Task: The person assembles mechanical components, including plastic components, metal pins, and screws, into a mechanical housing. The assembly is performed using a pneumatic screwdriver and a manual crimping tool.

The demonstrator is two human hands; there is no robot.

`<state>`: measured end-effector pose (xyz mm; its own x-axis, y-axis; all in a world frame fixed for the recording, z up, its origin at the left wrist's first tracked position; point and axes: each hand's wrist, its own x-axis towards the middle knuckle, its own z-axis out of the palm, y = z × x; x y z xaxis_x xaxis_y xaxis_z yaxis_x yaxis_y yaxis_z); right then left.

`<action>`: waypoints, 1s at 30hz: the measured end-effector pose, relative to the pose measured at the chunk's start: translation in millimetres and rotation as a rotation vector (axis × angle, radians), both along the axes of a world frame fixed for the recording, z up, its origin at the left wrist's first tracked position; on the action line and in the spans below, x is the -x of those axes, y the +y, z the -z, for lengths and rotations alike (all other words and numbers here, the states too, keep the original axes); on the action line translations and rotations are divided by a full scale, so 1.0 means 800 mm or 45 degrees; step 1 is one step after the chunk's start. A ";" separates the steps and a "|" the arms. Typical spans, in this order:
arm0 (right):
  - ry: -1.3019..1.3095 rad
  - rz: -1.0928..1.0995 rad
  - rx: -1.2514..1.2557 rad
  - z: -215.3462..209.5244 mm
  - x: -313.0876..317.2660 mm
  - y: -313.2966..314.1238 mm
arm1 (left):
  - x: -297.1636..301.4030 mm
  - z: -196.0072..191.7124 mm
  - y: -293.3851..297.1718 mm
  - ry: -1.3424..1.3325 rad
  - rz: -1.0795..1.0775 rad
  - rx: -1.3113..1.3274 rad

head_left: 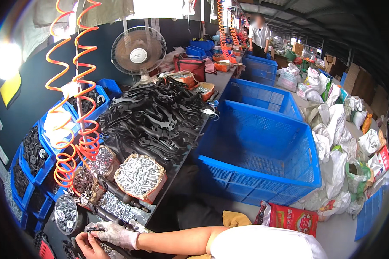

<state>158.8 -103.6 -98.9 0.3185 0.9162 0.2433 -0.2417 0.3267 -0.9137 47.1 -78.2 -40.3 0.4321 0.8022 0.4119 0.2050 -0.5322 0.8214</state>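
At the lower left, my right hand (114, 235) wears a pale glove, its fingers bent around a small dark part (95, 229). My left hand (90, 247), bare, is closed against the same part from the near side. The part's kind is hidden by the fingers. Just beyond the hands lie two black air screwdrivers (121, 193), one behind the other. Loose silver nuts (116, 207) are spread between them. A box of silver bolts (139, 176) stands farther off, and a round dish of washers (66, 214) sits left of the hands.
Black metal levers (155, 116) are heaped on the bench beyond. Orange coiled hoses (84, 86) hang above. Blue parts bins (34, 151) line the left; a fan (138, 52) stands behind. Large blue crates (259, 151) and white sacks (333, 142) fill the right. A person (259, 36) stands far off.
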 end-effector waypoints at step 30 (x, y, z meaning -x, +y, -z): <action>0.187 -0.174 -0.107 -0.020 -0.001 -0.036 | 0.153 0.109 0.138 1.268 -1.262 -1.178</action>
